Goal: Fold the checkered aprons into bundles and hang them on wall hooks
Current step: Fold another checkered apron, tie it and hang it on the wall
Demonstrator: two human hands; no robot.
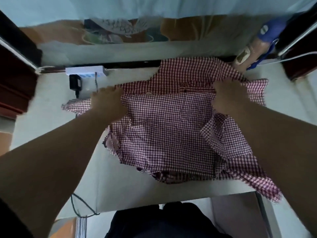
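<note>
- A red-and-white checkered cloth apron (pixel 168 127) is spread, rumpled, over the middle and right of a white table (pixel 130 191); its near-right corner hangs past the table's front edge.
- The far part of the apron is seen folded back towards the person, so that a doubled edge runs between the two hands.
- The apron's left edge is gripped by the left hand (pixel 107 102), fingers curled down over the cloth.
- A gathered fold near the apron's far-right part is clutched by the right hand (pixel 228 98), fingers bent round the bunch; the fingertips are hidden in the fabric.
- A narrow checkered strip is seen lying flat on the table, left of the left hand.
- A white rectangular box (pixel 84 70) and a black plastic adapter (pixel 75 82) are noted at the far-left of the table, apart from the apron.
- A blue and tan object (pixel 267 33) is placed at the far-right corner, just beside the cloth; its kind cannot be told.
- A thin dark cord (pixel 75 203) is draped over the near-left table edge.
</note>
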